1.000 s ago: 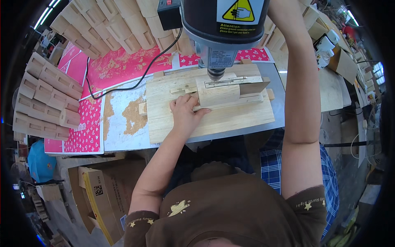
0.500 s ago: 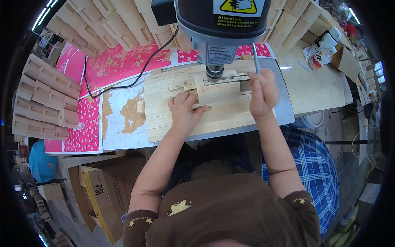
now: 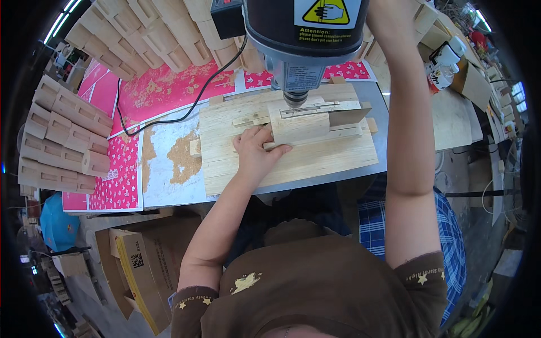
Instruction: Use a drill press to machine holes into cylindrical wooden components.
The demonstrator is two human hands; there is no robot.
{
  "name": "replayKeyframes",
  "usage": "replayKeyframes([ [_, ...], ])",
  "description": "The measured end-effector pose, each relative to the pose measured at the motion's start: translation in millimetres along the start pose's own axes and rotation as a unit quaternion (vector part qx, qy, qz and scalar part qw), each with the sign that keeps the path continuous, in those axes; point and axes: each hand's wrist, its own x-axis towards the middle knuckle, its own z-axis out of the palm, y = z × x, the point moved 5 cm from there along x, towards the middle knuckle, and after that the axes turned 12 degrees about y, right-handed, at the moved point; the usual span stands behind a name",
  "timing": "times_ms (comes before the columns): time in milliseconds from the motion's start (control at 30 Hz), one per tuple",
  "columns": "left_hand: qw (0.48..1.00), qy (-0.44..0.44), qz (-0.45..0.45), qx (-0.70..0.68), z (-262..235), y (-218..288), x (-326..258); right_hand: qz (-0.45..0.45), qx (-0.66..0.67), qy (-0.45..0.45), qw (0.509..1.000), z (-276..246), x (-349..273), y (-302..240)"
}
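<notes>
A light wooden block (image 3: 298,127) with a rounded top lies in a wooden jig under the drill press (image 3: 304,39). Its chuck (image 3: 295,99) is right above the block, by a narrow slotted strip (image 3: 321,109) along the top; whether the bit touches is hidden. My left hand (image 3: 256,147) holds the block's left end, fingers against the end and thumb along the front lower edge. My right hand (image 3: 387,19) is raised at the top edge, right of the drill head. Its fingers are out of sight, so what it holds does not show.
The jig's base board (image 3: 315,163) rests on a grey-edged table. Stacked slotted wooden blocks (image 3: 65,135) stand left and behind. A black cable (image 3: 197,101) crosses the pink, sawdust-covered sheet (image 3: 169,84). Bottles (image 3: 442,70) stand at right; a cardboard box (image 3: 143,270) is below left.
My right hand has left the lever beside the block and swung up and away to the top edge. My left hand stays at the block's left end.
</notes>
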Motion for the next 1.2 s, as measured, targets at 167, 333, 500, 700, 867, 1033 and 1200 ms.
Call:
replayKeyframes([
  [167,0.988,-0.032,-0.111,-0.103,13,-13,0,0.023,0.09,-0.068,0.993,0,-19,59],
  [333,0.998,0.001,-0.021,-0.065,0,-15,7,-0.043,0.002,-0.323,0.946,-14,-145,98],
  [500,0.98,0.007,-0.054,-0.194,-42,-40,8,-0.114,-0.128,-0.3,0.938,-20,-170,99],
  [700,0.894,0.067,-0.295,-0.33,-139,-105,-24,-0.104,-0.122,-0.334,0.929,-27,-179,82],
  [867,0.852,0.181,-0.321,-0.372,-212,-126,-42,-0.144,-0.11,-0.324,0.929,-34,-196,56],
  [1033,0.916,0.336,-0.214,0.053,-295,-145,-49,-0.125,-0.102,-0.333,0.929,-36,-201,63],
  [1200,0.874,0.405,-0.215,0.16,-388,-171,-26,-0.101,-0.116,-0.312,0.937,-40,-202,62],
])
